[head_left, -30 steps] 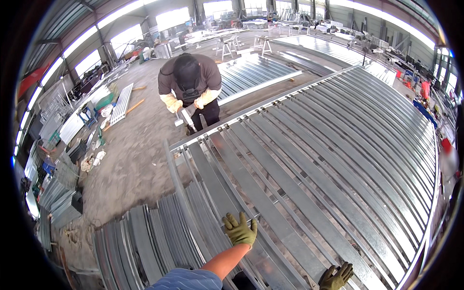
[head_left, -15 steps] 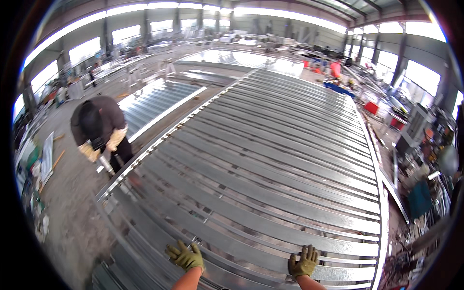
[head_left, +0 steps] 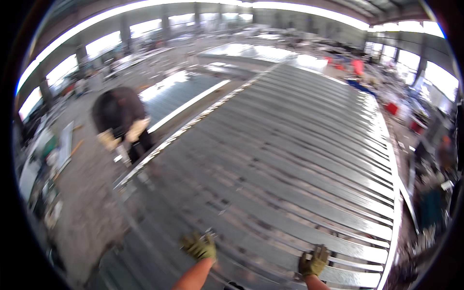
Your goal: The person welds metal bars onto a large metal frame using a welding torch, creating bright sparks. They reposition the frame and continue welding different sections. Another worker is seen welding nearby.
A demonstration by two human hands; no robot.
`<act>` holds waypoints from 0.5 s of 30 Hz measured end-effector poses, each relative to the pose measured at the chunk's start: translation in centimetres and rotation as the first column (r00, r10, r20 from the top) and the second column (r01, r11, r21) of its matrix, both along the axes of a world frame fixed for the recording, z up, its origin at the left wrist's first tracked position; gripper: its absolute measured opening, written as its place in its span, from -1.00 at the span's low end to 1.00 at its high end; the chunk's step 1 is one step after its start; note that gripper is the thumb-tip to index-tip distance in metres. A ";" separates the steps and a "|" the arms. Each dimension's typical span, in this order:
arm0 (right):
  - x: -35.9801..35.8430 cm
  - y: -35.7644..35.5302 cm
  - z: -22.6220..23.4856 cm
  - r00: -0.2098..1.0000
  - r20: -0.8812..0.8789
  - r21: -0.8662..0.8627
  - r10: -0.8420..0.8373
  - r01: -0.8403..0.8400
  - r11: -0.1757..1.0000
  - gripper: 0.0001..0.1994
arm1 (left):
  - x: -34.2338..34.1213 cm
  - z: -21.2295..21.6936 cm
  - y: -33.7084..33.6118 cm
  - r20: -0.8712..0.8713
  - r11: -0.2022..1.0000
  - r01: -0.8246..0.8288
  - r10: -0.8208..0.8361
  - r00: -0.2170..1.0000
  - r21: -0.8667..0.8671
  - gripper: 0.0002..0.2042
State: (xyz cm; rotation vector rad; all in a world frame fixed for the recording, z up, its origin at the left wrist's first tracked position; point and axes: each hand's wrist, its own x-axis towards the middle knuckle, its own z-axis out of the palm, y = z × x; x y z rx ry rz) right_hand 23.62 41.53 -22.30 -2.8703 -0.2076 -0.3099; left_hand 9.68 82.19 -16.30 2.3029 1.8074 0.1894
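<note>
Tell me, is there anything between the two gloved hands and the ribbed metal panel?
Nothing visible. The left hand and the right hand both lie on the near end of the ribbed metal panel; blur hides the exact contact.

Work gloves and bare forearms

The left hand (head_left: 199,246) and the right hand (head_left: 314,262) each wear an olive-green fabric work glove with a darker, worn look across the back and fingers. The glove cuffs end at the wrists. Both forearms are bare, with no sleeve showing where they enter from the lower edge. The picture is blurred, so seams and finer markings cannot be made out.
</note>
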 end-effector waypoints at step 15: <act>-0.8 1.5 6.2 0.982 0.156 -0.057 0.103 -0.095 0.994 -0.50 | -0.5 -5.1 0.4 -0.051 0.989 0.036 -0.029 0.998 0.145 -0.24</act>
